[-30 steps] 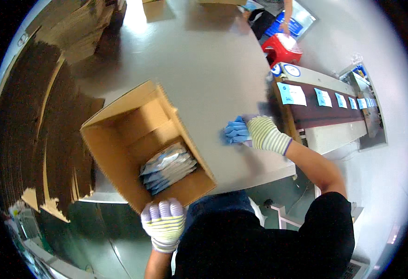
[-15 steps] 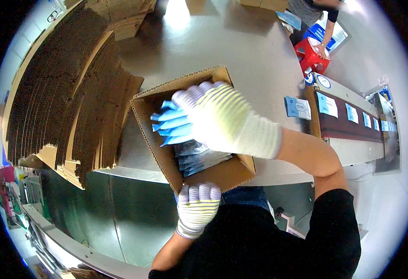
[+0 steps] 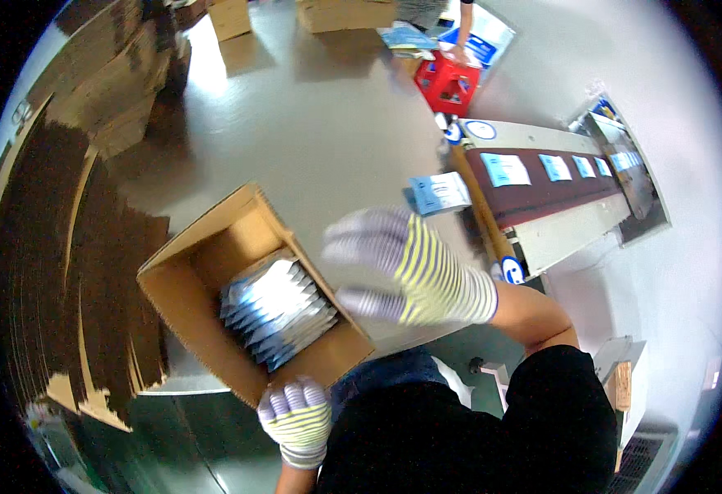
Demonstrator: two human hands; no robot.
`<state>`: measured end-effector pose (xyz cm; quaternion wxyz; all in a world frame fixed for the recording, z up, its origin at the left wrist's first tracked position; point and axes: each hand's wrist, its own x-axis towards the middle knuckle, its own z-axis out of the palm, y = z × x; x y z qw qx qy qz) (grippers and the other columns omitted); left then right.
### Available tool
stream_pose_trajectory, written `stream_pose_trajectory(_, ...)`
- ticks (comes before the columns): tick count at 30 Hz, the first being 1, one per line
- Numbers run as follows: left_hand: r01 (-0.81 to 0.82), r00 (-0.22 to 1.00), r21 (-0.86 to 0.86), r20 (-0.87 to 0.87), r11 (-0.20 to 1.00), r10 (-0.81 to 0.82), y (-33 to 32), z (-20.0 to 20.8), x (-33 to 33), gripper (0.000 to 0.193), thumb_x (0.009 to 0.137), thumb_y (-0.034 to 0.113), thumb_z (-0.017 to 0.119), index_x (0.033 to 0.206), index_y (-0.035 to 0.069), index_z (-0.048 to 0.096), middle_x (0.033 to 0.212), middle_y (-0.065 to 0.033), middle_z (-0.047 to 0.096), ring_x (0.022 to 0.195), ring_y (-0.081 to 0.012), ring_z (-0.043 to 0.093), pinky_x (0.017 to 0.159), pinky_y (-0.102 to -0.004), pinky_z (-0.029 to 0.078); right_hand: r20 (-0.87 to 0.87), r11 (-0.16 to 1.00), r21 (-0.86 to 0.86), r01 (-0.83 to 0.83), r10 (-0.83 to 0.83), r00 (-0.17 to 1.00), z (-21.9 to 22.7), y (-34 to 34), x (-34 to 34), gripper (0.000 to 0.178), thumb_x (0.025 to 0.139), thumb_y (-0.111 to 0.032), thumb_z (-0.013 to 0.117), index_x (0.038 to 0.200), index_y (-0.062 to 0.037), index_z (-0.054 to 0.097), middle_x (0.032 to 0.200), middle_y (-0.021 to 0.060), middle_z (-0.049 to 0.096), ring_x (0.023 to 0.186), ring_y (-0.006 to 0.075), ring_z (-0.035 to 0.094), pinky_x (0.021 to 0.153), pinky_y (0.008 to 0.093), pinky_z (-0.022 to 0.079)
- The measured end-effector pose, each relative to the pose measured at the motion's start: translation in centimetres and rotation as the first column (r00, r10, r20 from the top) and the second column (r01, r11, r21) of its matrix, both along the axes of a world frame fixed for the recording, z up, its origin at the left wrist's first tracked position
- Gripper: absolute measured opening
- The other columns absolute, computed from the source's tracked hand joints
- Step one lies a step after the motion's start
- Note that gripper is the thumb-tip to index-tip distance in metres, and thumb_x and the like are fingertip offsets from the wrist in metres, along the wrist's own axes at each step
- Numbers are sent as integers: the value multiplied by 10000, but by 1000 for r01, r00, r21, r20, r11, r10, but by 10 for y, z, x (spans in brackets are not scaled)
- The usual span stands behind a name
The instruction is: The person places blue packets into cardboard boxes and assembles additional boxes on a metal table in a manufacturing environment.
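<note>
An open cardboard box (image 3: 181, 303) stands tilted at an angle near the table's front edge. Inside it, several blue-and-white flat packets (image 3: 279, 309) stand overlapping in a row. My left hand (image 3: 298, 418), in a striped knit glove, has its fingers hooked over the box's near wall. To the right of the box, my gloved right hand (image 3: 410, 267) hovers with thumb and fingers apart, slightly blurred, holding nothing. Beyond it, a single packet (image 3: 440, 193) lies on the table beside the conveyor's end.
Several packets ride on the dark conveyor belt (image 3: 493, 202) at the right. Stacked flat cardboard (image 3: 36, 272) fills the left side. Other boxes (image 3: 349, 15) stand at the table's far edge. Another person's hand (image 3: 460, 53) touches a red stool (image 3: 447, 86).
My right hand has let go of the blue packets in the box and moved out to the right, opening. My left hand keeps hold of the box wall. The view has turned rightward.
</note>
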<state>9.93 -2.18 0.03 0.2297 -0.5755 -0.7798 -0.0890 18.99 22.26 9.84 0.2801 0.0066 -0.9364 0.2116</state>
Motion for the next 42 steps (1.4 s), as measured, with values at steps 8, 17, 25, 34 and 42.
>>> stream_pose_trajectory(8,1,1000,57,-19,998,0,4,0,0,318,765,338,616,913,67,543,723,-97,510,722,-301,522,710,-420,397,377,824,254,506,-566,733,-49,155,108,345,821,-264,623,1103,-67,610,1081,174,612,1036,336,558,923,417,431)
stream_pose_trajectory(17,-7,1000,52,10,999,6,8,7,0,251,770,312,604,857,87,536,682,-85,467,677,-287,504,657,-405,375,557,479,570,668,-823,114,-52,290,203,397,823,-293,630,1082,7,610,1095,221,620,1055,356,584,935,429,451)
stream_pose_trajectory(25,-19,1000,7,-16,1000,19,9,13,1,271,763,259,589,930,57,519,733,-78,473,723,-257,503,753,-415,405,597,606,529,594,-763,247,-57,295,156,383,805,-208,658,1124,-4,602,1068,218,635,1016,377,593,906,417,460)
stream_pose_trajectory(34,-24,1000,-17,15,1000,24,7,12,-1,292,802,300,568,947,51,524,743,-79,478,723,-254,501,786,-429,408,697,829,376,415,-548,463,-78,301,98,319,734,-249,735,977,-51,678,962,152,675,907,353,630,809,416,491)
stream_pose_trajectory(42,-20,1000,-10,-3,1000,20,5,9,-2,305,798,319,572,940,53,527,767,-79,491,736,-248,507,792,-429,417,806,851,378,364,-496,323,-71,309,85,447,708,-294,751,1071,-55,650,942,143,681,898,318,635,833,388,485)
